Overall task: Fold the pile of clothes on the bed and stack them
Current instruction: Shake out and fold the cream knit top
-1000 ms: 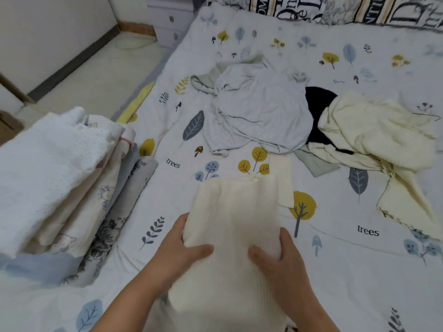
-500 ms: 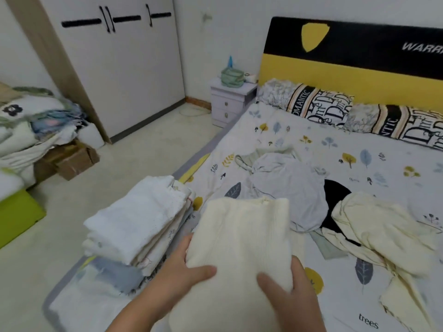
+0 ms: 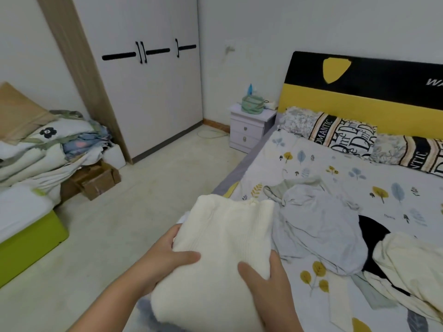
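while both hands hold it, the folded cream sweater [image 3: 225, 238] sits between them at the bed's [image 3: 323, 168] left edge. left hand [image 3: 165, 257] and right hand [image 3: 268, 279] curl around its near corners. its long side points away. unfolded clothes [image 3: 318, 226] lie right.

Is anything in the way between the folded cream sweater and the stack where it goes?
Nothing visible. Both hands, left hand and right hand, hold the folded cream sweater over the bed's left edge, and it hides nearly all of the stack; only a white corner peeks out beneath.
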`<state>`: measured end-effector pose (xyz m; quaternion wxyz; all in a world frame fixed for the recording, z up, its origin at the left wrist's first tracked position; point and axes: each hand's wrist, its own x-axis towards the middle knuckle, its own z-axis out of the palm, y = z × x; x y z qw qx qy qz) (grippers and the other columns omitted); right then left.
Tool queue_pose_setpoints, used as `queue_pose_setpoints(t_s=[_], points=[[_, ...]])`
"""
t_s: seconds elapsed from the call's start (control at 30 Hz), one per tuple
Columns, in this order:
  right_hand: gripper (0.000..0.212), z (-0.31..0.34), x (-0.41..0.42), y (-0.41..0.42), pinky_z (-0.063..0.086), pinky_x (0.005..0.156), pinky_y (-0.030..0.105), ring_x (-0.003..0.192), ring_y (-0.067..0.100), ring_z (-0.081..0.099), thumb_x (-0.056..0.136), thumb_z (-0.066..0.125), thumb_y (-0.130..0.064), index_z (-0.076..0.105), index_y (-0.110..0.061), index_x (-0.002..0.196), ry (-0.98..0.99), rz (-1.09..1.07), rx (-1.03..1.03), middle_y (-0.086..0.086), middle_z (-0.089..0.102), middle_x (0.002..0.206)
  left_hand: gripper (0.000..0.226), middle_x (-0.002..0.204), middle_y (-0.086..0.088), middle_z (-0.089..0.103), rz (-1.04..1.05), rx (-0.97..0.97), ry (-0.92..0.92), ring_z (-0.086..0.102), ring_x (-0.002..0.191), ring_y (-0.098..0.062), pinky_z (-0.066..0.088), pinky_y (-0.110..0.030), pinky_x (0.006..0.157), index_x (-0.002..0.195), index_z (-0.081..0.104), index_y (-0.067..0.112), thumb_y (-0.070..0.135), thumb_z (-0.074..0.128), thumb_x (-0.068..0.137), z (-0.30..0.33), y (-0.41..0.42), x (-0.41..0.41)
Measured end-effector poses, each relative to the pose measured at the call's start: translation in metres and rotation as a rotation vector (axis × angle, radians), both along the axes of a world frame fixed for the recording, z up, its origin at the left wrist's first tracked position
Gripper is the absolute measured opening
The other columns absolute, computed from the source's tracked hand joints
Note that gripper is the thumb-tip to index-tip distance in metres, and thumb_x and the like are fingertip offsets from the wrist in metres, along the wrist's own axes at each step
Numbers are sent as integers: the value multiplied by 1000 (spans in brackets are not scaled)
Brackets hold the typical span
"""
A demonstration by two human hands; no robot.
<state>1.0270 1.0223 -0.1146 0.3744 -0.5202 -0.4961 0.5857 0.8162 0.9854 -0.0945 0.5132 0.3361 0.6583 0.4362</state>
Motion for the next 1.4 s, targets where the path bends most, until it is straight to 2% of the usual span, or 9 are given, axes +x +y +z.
queue_pose_setpoints(t_s=[0.43, 0.67, 0.77, 0.87, 0.97, 1.07, 1.13, 1.23, 1.4], points=[[66, -71, -129, 40, 47, 90, 36, 99, 11, 57, 78, 69, -24, 40, -21, 137, -71, -67, -112, -4, 60, 118, 72, 113, -3, 65, -105, -162, -51, 65, 99, -24, 54, -37, 77, 117, 52, 27, 24, 80, 51, -55, 66, -132], [70, -123, -142, 26, 38, 83, 30, 99, 22, 51, 79, 70, -37, 34, -15, 135, -283, -112, -308, 6, 56, 122, 61, 107, -1, 67, -40, -281, -37, 68, 89, -19, 54, -30, 67, 124, 51, 19, 29, 80, 71, -129, 50, -146], [85, -126, -145, 23, 35, 92, 35, 118, 27, 47, 80, 68, -41, 20, -16, 145, -388, -134, -311, 10, 45, 136, 60, 116, 1, 60, -58, -332, 220, 61, 99, -16, 49, -28, 76, 136, 43, 18, 41, 64, 85, -139, 46, -140], [93, -114, -148, 27, 30, 104, 40, 134, 29, 29, 84, 58, -50, -1, -20, 150, -649, -113, -209, 13, 23, 148, 78, 150, -14, 28, -120, -471, 943, 33, 134, -30, 32, -41, 107, 149, 15, 19, 59, 44, 89, -129, 49, -129], [83, -101, -156, 26, 19, 112, 39, 144, 24, 8, 92, 39, -54, -17, -24, 146, -938, 44, 21, 12, -4, 156, 63, 149, -16, 34, -129, 12, 1426, 29, 137, -31, 24, -49, 109, 143, 37, 16, 48, 39, 89, -115, 55, -112], [64, -103, -168, 12, 44, 94, 54, 131, 33, 43, 91, 40, -49, 39, -6, 140, -1026, 142, 265, 24, 36, 144, 57, 143, -10, 45, -451, 193, 1466, 32, 136, -28, 6, -45, 108, 135, 50, 19, 46, 29, 89, -121, 54, -94], [68, -111, -169, 3, 54, 72, 52, 119, 37, 53, 96, 18, -49, 69, -6, 112, -1093, 223, 261, 22, 60, 122, 70, 154, -10, 20, -597, -16, 1397, 19, 142, -28, -9, -41, 109, 146, 26, 20, 57, 1, 92, -127, 51, -93], [75, -126, -167, -5, 53, 74, 52, 128, 34, 28, 96, 1, -49, 61, -10, 121, -1137, 219, 287, 21, 60, 122, 77, 143, 2, -37, -656, -121, 1289, -33, 135, -18, -26, -37, 106, 134, -31, 31, 64, -27, 65, -157, 44, -101], [62, -125, -169, -6, 53, 79, 47, 131, 32, 24, 96, 0, -48, 42, -13, 126, -1132, 253, 253, 18, 49, 132, 72, 141, 5, -42, -665, -145, 1281, -37, 132, -18, -26, -38, 107, 129, -37, 33, 68, -29, 67, -163, 43, -104]])
